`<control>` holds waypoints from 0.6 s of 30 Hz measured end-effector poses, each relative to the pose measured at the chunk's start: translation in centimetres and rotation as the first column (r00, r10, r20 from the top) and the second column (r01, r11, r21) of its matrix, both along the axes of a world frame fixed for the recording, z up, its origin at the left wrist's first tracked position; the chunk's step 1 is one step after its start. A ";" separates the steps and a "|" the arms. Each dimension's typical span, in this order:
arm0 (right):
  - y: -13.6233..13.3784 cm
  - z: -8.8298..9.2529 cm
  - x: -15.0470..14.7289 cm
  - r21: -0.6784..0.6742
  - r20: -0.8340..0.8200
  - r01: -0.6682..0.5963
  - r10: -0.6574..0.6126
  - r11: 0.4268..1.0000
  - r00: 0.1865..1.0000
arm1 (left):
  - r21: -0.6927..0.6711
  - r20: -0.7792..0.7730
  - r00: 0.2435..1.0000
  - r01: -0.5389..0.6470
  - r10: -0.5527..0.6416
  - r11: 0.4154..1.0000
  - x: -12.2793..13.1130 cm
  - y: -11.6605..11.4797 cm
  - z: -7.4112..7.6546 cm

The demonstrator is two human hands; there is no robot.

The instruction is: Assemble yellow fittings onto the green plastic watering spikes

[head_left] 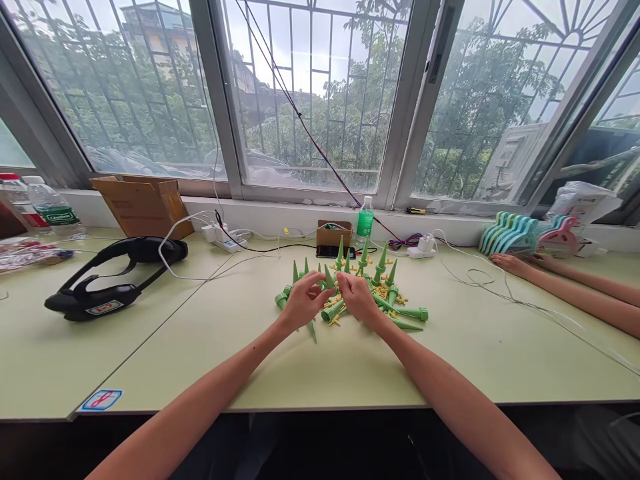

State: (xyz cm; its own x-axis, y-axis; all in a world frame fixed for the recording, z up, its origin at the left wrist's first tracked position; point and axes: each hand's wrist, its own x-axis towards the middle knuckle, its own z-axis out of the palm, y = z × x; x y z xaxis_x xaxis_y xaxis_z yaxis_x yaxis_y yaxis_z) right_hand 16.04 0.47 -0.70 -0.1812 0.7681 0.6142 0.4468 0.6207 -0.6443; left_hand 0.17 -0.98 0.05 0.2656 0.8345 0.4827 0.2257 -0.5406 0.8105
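A heap of green plastic cone spikes (385, 283) with small yellow parts (383, 291) lies mid-table, some upright, some on their sides. My left hand (303, 301) rests at the heap's left edge, fingers curled round a green spike whose tip (313, 331) points down toward me. My right hand (357, 297) is beside it over the heap, fingers bent and pinched together on something I cannot make out. The two hands almost touch.
A black neck-worn device (113, 277) lies at left with a cardboard box (143, 203) behind it. A power strip (225, 239), cables, a small box (334, 233), a phone and a green bottle (365, 220) line the sill. Another person's arms (565, 283) reach toward pastel hangers (510, 232) at right.
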 end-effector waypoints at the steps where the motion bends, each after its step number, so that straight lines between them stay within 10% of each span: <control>1: 0.0 0.0 0.0 -0.004 -0.001 0.000 0.000 1.000 1.000 | 0.030 -0.027 1.000 -0.013 0.014 0.999 0.0 0.0 0.0; 18: 0.1 -0.6 -0.3 -0.012 -0.003 -0.032 0.032 0.999 0.999 | 0.139 -0.047 0.981 -0.180 0.188 0.974 0.0 0.0 0.3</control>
